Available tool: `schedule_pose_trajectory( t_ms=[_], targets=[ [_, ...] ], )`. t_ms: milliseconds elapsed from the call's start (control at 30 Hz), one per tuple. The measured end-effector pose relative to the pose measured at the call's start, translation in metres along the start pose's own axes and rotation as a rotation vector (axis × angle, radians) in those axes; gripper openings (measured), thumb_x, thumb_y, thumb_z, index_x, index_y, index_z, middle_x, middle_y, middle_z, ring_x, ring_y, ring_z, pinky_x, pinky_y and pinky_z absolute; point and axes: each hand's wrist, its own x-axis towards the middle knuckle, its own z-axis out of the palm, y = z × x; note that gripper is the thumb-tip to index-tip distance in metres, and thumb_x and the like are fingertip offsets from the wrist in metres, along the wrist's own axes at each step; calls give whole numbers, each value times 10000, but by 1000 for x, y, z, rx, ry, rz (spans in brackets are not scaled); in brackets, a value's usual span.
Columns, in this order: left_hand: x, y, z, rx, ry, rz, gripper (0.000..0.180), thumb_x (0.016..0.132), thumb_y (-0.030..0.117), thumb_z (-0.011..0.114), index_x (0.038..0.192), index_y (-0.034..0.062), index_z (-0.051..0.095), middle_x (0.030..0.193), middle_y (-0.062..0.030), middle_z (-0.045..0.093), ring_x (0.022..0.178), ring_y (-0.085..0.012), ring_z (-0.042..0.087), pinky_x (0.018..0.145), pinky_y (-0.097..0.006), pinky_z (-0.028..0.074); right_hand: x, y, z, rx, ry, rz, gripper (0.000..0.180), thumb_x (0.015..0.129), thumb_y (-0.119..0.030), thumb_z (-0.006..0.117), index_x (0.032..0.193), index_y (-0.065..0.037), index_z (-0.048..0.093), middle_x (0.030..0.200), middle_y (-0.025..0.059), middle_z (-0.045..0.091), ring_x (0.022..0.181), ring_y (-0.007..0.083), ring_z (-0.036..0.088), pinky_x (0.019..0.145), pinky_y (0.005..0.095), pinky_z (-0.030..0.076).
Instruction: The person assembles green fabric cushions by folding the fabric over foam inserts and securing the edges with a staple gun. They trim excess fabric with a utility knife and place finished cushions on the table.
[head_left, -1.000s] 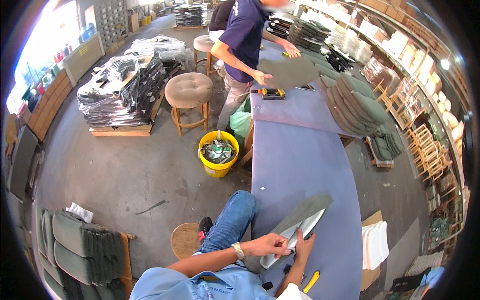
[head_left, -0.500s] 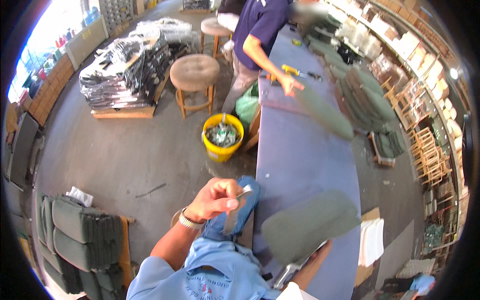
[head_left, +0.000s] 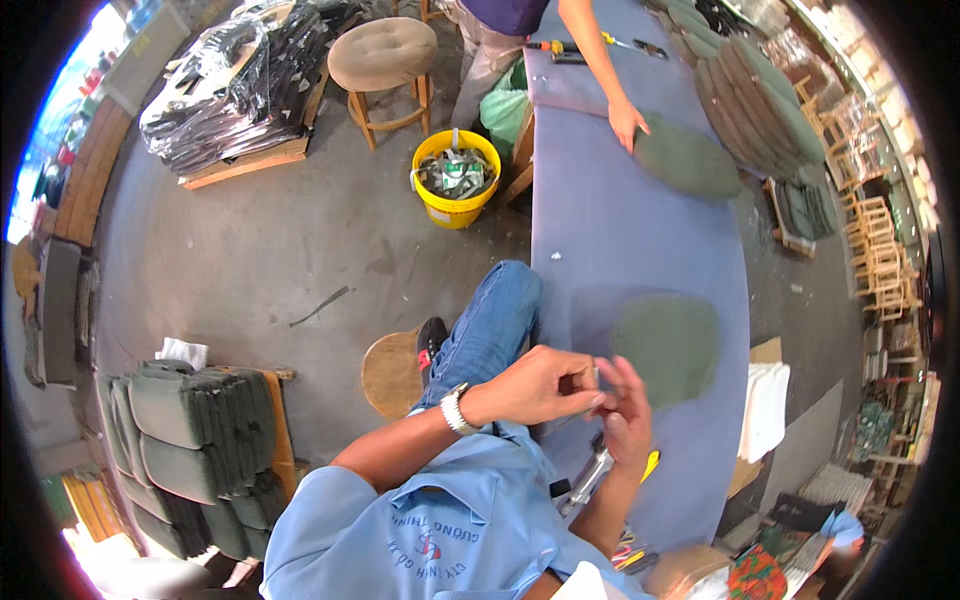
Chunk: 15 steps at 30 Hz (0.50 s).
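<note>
My left hand (head_left: 540, 387), with a metal-banded watch on its wrist, is closed in a pinch in front of my chest. What it pinches is too small to make out. My right hand (head_left: 628, 420) meets it at the fingertips, its fingers stretched and apart, somewhat blurred. Just beyond, a dark green cushion pad (head_left: 667, 350) with rounded corners lies flat on the blue-grey covered table (head_left: 640, 255). A silver metal tool (head_left: 592, 472) lies beside my right forearm, partly hidden by it.
Across the table a co-worker's hand (head_left: 627, 122) touches another green pad (head_left: 688, 157). Pads are stacked at the far right (head_left: 765, 100) and at the left (head_left: 190, 440). A yellow bucket of scraps (head_left: 455, 215), a tufted stool (head_left: 382, 55) and a wrapped pile (head_left: 235, 90) stand on the floor.
The green pad has left my right hand and now lies on the table. My left hand, which held a pale strip, has moved right to meet my right hand. The co-worker's pad now lies flat.
</note>
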Motion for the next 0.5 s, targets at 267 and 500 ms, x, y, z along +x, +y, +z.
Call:
schedule_pose_trajectory(
  t_ms=[267,500],
  targets=[
    [-6,5,-17,388,217,59,205,898,238,745,822,50,711,734,-99,707,638,-271,700,576,-363,527,22,54,44,228,-122,195,422,1016,-261,695,1325,0,572,1048,56,657,842,117,649,597,229,483],
    [-26,0,-47,329,485,90,171,922,113,764,805,16,685,653,-61,675,549,-104,640,513,-269,479,44,51,66,39,-327,246,227,1068,-180,581,1215,-23,654,764,20,669,494,37,476,465,195,358]
  ],
)
